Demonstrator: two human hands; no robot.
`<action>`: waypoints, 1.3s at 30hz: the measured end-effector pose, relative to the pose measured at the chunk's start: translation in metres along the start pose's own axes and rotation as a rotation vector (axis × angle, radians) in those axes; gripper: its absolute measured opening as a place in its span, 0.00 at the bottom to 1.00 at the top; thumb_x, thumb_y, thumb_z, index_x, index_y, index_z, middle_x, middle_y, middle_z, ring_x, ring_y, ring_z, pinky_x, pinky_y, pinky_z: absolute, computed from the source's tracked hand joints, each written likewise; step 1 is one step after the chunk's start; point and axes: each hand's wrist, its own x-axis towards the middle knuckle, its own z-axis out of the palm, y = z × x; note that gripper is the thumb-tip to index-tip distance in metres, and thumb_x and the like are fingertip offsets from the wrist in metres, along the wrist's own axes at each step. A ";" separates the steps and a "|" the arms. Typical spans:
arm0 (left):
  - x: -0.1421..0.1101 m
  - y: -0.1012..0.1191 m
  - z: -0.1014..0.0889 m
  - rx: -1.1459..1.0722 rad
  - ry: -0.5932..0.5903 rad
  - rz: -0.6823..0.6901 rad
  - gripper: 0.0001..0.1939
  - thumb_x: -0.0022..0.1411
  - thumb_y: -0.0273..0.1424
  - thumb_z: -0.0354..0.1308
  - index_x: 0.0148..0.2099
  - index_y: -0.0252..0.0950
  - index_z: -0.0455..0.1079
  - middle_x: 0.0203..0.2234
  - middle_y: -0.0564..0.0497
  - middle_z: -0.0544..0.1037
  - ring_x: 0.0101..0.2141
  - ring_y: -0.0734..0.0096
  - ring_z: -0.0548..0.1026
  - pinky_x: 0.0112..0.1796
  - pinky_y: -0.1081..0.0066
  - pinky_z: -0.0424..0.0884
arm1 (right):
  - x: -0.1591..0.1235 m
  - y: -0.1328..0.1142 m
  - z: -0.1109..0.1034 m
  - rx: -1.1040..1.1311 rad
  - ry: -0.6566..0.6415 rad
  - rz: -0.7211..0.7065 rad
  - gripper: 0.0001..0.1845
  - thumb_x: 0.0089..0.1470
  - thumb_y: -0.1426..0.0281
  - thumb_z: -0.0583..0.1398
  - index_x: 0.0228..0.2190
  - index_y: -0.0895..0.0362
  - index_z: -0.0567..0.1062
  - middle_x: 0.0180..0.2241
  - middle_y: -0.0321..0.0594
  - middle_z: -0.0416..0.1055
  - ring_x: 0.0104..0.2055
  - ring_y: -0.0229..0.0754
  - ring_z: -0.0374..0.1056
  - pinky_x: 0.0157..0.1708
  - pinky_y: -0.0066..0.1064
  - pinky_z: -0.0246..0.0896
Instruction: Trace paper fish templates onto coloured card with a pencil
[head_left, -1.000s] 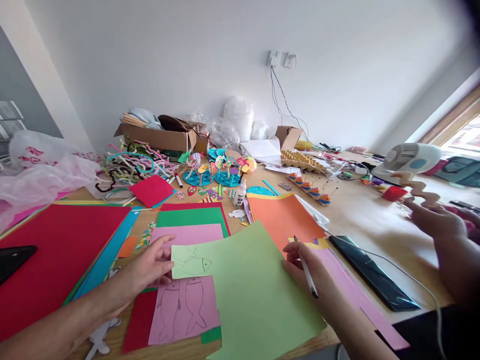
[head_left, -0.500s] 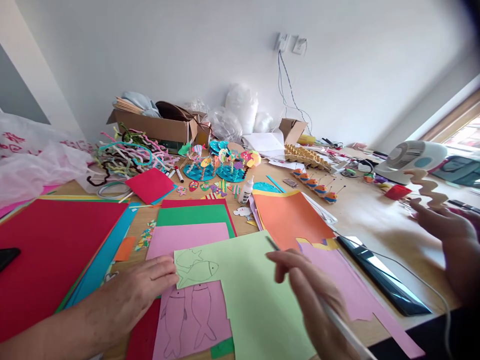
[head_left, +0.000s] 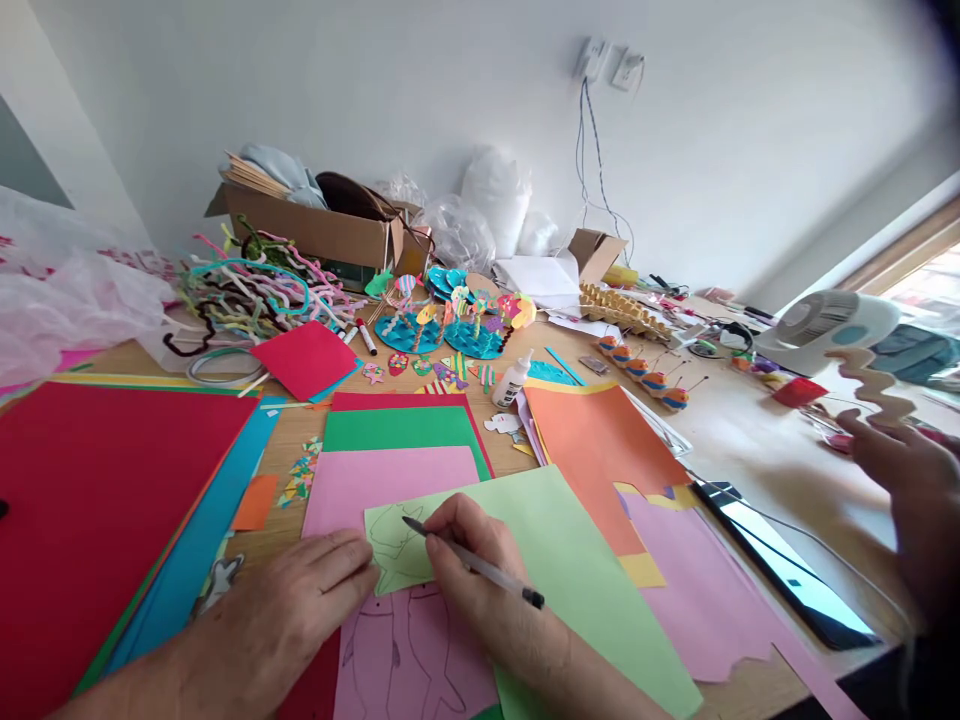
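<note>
Head view: the right hand (head_left: 495,612) grips a pen (head_left: 491,572) between thumb and forefinger, with no gap left between fingers and barrel; the pen's long axis slants from its tip, at upper left, to its rear end, at lower right; the tip lies over the fish drawing (head_left: 396,548) at the left end of a light green sheet (head_left: 581,560), just to the left of the right fingers; whether it touches the paper cannot be told from this angle. The left hand (head_left: 296,595) lies palm down, fingers nearly straight and held together, with nothing visibly in their grasp; their tips meet the sheet's left edge, so that the drawing sits between the two hands, just beside both; below it extends a pink sheet (head_left: 382,675) bearing two outlined fish, lengthwise toward the wearer, partly covered by the right hand.
</note>
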 end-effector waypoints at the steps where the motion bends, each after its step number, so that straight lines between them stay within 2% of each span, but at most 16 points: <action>1: 0.000 0.001 0.000 0.165 0.000 0.109 0.20 0.56 0.17 0.43 0.35 0.41 0.73 0.31 0.55 0.79 0.31 0.69 0.76 0.36 0.76 0.74 | -0.001 0.002 0.002 -0.011 0.009 -0.027 0.04 0.47 0.75 0.53 0.26 0.54 0.63 0.17 0.25 0.54 0.19 0.33 0.49 0.19 0.24 0.44; 3: -0.002 -0.003 0.002 0.330 0.038 0.236 0.24 0.55 0.14 0.40 0.39 0.40 0.72 0.34 0.54 0.79 0.34 0.70 0.77 0.36 0.77 0.75 | -0.003 0.004 0.003 -0.019 0.038 -0.062 0.04 0.47 0.75 0.52 0.26 0.54 0.62 0.17 0.25 0.53 0.19 0.32 0.47 0.19 0.24 0.44; 6: -0.011 -0.018 0.008 0.432 0.096 0.308 0.25 0.57 0.14 0.41 0.46 0.40 0.72 0.42 0.54 0.79 0.41 0.71 0.77 0.42 0.77 0.74 | -0.005 0.003 -0.002 -0.022 0.106 -0.058 0.03 0.48 0.74 0.53 0.27 0.54 0.63 0.17 0.25 0.52 0.19 0.32 0.47 0.19 0.24 0.44; 10: -0.025 -0.045 0.018 0.468 0.043 0.356 0.27 0.60 0.17 0.43 0.56 0.42 0.69 0.50 0.56 0.76 0.48 0.73 0.74 0.49 0.77 0.70 | -0.005 -0.011 -0.020 0.047 0.255 0.015 0.01 0.48 0.71 0.53 0.27 0.54 0.64 0.17 0.26 0.54 0.19 0.33 0.48 0.18 0.24 0.44; 12: -0.030 -0.055 0.021 0.470 0.028 0.386 0.27 0.62 0.18 0.43 0.57 0.44 0.68 0.51 0.57 0.76 0.48 0.74 0.74 0.50 0.78 0.69 | -0.005 -0.018 -0.025 0.096 0.271 0.070 0.01 0.48 0.70 0.53 0.26 0.54 0.64 0.17 0.26 0.54 0.19 0.33 0.48 0.18 0.24 0.44; 14: -0.031 -0.059 0.022 0.480 0.031 0.404 0.26 0.63 0.18 0.43 0.56 0.43 0.69 0.50 0.57 0.76 0.47 0.75 0.74 0.50 0.78 0.69 | -0.006 -0.020 -0.025 0.131 0.229 0.077 0.01 0.49 0.70 0.53 0.27 0.54 0.64 0.17 0.26 0.53 0.19 0.33 0.49 0.18 0.24 0.45; 17: -0.029 -0.057 0.022 0.497 0.027 0.401 0.25 0.64 0.18 0.41 0.56 0.42 0.70 0.51 0.56 0.76 0.49 0.74 0.74 0.51 0.77 0.69 | -0.009 -0.015 -0.014 0.114 0.134 0.010 0.02 0.53 0.70 0.54 0.30 0.55 0.65 0.19 0.26 0.53 0.20 0.33 0.49 0.19 0.23 0.47; 20: -0.027 -0.054 0.021 0.507 0.023 0.404 0.26 0.64 0.18 0.41 0.57 0.41 0.69 0.51 0.56 0.75 0.49 0.74 0.73 0.52 0.77 0.67 | -0.012 -0.005 -0.002 -0.022 0.101 -0.089 0.03 0.54 0.73 0.53 0.31 0.55 0.66 0.19 0.26 0.55 0.20 0.32 0.50 0.20 0.23 0.48; 23: -0.026 -0.052 0.022 0.494 0.026 0.386 0.25 0.66 0.20 0.41 0.57 0.42 0.69 0.52 0.56 0.75 0.49 0.74 0.73 0.53 0.77 0.66 | -0.012 0.004 0.008 -0.185 0.116 -0.204 0.06 0.50 0.76 0.52 0.30 0.55 0.66 0.19 0.27 0.57 0.18 0.32 0.53 0.19 0.22 0.49; 26: -0.027 -0.049 0.024 0.484 0.028 0.348 0.23 0.68 0.22 0.41 0.58 0.42 0.68 0.54 0.56 0.73 0.51 0.72 0.71 0.54 0.76 0.65 | -0.011 0.012 0.015 -0.245 0.211 -0.286 0.06 0.48 0.75 0.52 0.29 0.54 0.66 0.18 0.27 0.59 0.17 0.32 0.55 0.19 0.22 0.50; 29: -0.027 -0.044 0.027 0.461 0.047 0.291 0.23 0.67 0.22 0.41 0.57 0.42 0.68 0.54 0.57 0.73 0.53 0.71 0.70 0.55 0.73 0.63 | -0.009 0.018 0.019 -0.256 0.255 -0.277 0.07 0.48 0.75 0.51 0.29 0.54 0.67 0.17 0.27 0.61 0.17 0.32 0.57 0.19 0.21 0.51; 35: -0.027 -0.036 0.030 0.424 0.063 0.239 0.24 0.64 0.19 0.41 0.55 0.41 0.69 0.53 0.55 0.74 0.53 0.70 0.68 0.56 0.72 0.61 | -0.009 0.022 0.022 -0.257 0.229 -0.257 0.07 0.47 0.74 0.52 0.30 0.54 0.69 0.18 0.29 0.65 0.18 0.33 0.61 0.22 0.21 0.56; 39: -0.026 -0.036 0.030 0.423 0.057 0.241 0.24 0.63 0.20 0.41 0.54 0.40 0.69 0.52 0.55 0.74 0.52 0.70 0.69 0.55 0.72 0.63 | -0.009 0.019 0.018 -0.257 0.147 -0.214 0.08 0.49 0.74 0.53 0.31 0.54 0.70 0.20 0.31 0.68 0.21 0.33 0.64 0.24 0.21 0.59</action>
